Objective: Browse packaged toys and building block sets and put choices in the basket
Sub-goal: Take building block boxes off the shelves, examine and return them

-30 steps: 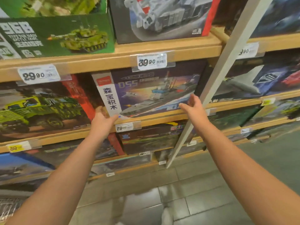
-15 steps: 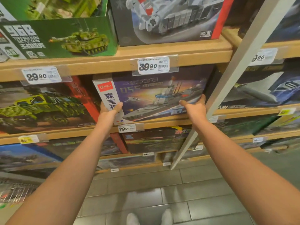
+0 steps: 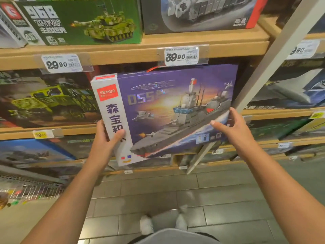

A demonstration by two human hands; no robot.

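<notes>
A purple warship building-block box [image 3: 163, 110] with a white left strip is out in front of the wooden shelves, tilted down to the left. My left hand [image 3: 108, 138] grips its lower left edge, thumb on the white strip. My right hand [image 3: 232, 125] holds its lower right corner, thumb on the front face. A wire basket [image 3: 33, 190] shows at the lower left, partly out of frame.
Wooden shelves [image 3: 123, 50] carry a green tank box [image 3: 84, 22], a grey box [image 3: 202, 13] above and a green truck box [image 3: 45, 101] to the left. A white upright post [image 3: 260, 71] slants at the right. Tiled floor and my shoes [image 3: 163, 224] are below.
Both hands took hold of the warship box on the shelf and pulled it out toward me; it now hangs in front of the shelf, tilted.
</notes>
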